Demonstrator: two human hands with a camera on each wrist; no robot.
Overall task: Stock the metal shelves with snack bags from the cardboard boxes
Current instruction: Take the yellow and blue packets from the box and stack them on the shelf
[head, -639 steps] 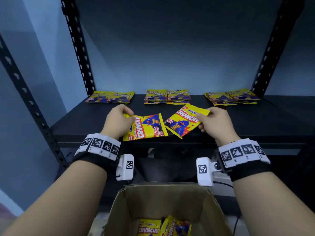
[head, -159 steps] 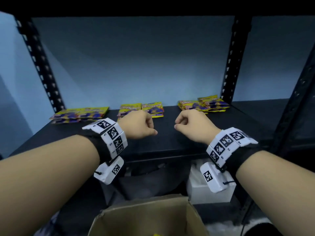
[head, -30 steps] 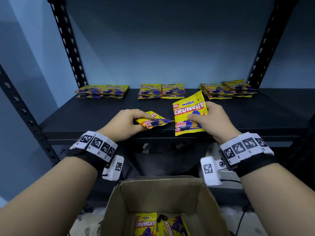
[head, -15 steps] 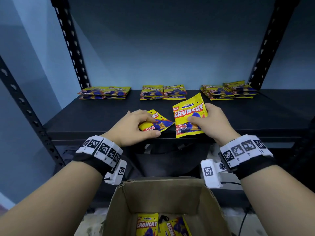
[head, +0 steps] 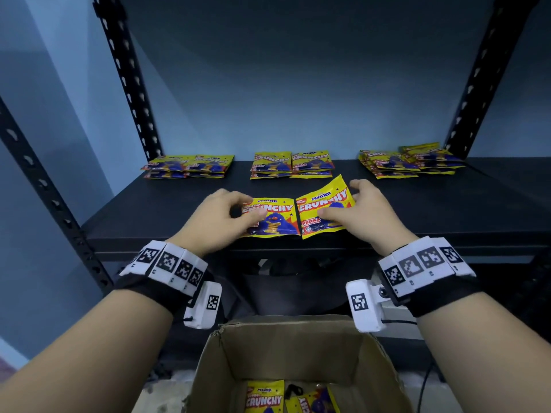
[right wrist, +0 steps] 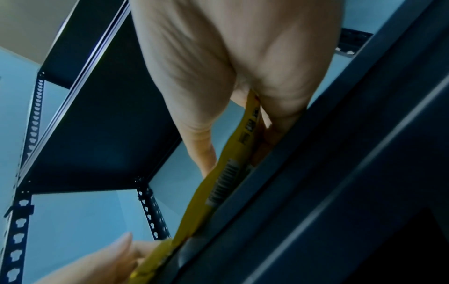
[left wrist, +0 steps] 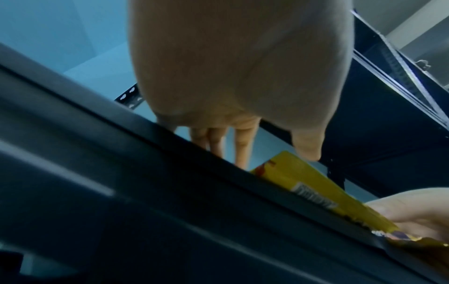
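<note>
Two yellow "Crunchy" snack bags lie side by side at the front of the black metal shelf point(head: 143, 213). The left bag point(head: 275, 219) is flat and face up; my left hand point(head: 247, 204) rests over its left edge with the thumb on its face and the fingers fairly straight point(left wrist: 241, 146). The right bag point(head: 325, 204) is tilted, its right side raised. My right hand point(head: 338, 201) pinches it, thumb on top and fingers beneath, as the right wrist view shows point(right wrist: 226, 173). In the left wrist view the left bag point(left wrist: 313, 184) overhangs the shelf lip.
Three low stacks of the same bags sit along the shelf's back: left point(head: 187, 166), middle point(head: 292, 163), right point(head: 411, 160). An open cardboard box point(head: 226, 362) stands below me with several bags point(head: 264, 397) inside. Perforated black uprights point(head: 128, 76) frame the shelf.
Both bags came down onto the shelf front. The left bag turned from edge-on to flat and face up, and the left hand loosened on it. The right bag moved lower beside it.
</note>
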